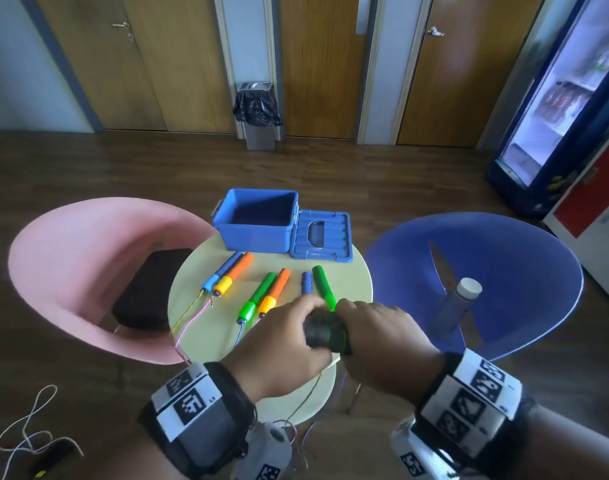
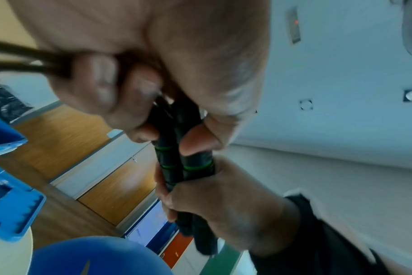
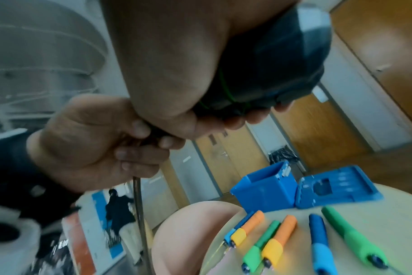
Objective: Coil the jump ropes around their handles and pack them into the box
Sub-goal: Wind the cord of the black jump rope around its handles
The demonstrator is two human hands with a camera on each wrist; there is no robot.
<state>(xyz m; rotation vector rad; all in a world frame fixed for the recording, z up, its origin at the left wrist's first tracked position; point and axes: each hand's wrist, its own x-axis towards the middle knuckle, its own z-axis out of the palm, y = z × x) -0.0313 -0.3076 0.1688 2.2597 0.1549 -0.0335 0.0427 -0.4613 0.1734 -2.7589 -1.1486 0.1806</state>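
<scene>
Black handles point(image 2: 186, 167) with green rings sit clenched in both hands: right hand point(image 1: 375, 337) grasps them, left hand point(image 1: 282, 341) pinches the rope point(image 2: 24, 61).

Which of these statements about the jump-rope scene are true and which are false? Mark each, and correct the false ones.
1. The blue box stands open with nothing visible inside. True.
2. Its lid lies on the pink chair. False: it lies on the round table, beside the box.
3. Both hands hold a pair of black handles with green rings. True: left hand, right hand.
4. Six coloured handles lie on the table. True.
5. A bottle stands on the table. False: it sits on the blue chair.
</scene>
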